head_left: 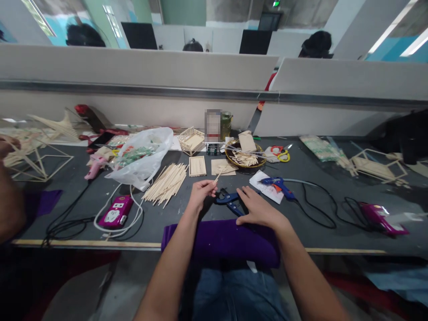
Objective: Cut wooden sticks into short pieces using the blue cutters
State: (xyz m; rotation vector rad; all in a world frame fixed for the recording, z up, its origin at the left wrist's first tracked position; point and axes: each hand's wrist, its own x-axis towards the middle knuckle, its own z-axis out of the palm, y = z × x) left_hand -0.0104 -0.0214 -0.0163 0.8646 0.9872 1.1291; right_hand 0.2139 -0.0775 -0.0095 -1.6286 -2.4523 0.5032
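My left hand (202, 192) is closed in a pinch on a short thin wooden stick (218, 174), which points up and away. Just right of it, a blue plier-like hand cutter (229, 198) lies on the dark table. My right hand (259, 206) rests flat beside the cutter, fingers stretched and thumb apart, covering part of it; whether it touches the tool I cannot tell. Beneath both wrists a rolled purple cloth (220, 240) lies along the table edge. Ahead sit a cardboard piece (220, 167) with small stick bits and a flat stick panel (197, 166).
Loose sticks (167, 182) lie left, near a white plastic bag (143, 156) and a purple power strip (117, 211). A basket of sticks (245, 156), scissors (282, 153) and a blue glue gun (279, 185) with its cord are right. Another person's arm (10, 196) is far left.
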